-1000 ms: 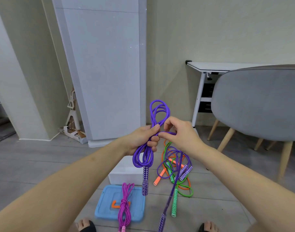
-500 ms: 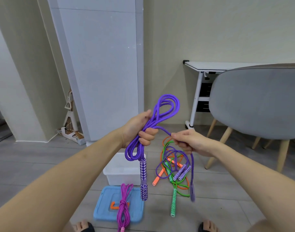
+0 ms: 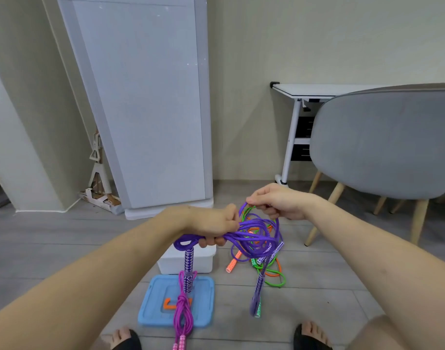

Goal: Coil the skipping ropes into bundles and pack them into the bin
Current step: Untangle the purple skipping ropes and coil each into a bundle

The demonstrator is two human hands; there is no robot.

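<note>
i am holding the purple skipping rope (image 3: 251,236) in mid-air over the floor, its braided cord gathered into several loops that are lying roughly level and sticking out on both sides of my left hand (image 3: 214,223). one patterned purple-and-white handle (image 3: 188,271) is hanging straight down from the loops below that hand, in front of the white bin (image 3: 203,261). the other handle (image 3: 258,291) is dangling lower on the right, blurred, at the end of a loose strand.

my left hand is wrapping its curled fingers around the bundle of loops, knuckles up, forearm reaching in from the lower left. my right hand (image 3: 277,202) is sitting just beyond and to the right of it, palm down, pinching a single strand of the same rope between thumb and fingertips; that strand is arching down from the pinch into the loops. the two hands are near each other but not touching.

on the floor behind the hanging loops, a tangle of green, orange and purple skipping ropes (image 3: 269,269) is lying just right of the bin. a pink skipping rope (image 3: 183,311), already coiled into a knotted bundle, is lying across the blue bin lid (image 3: 153,309), which is resting flat on the floor in front of the bin.
</note>
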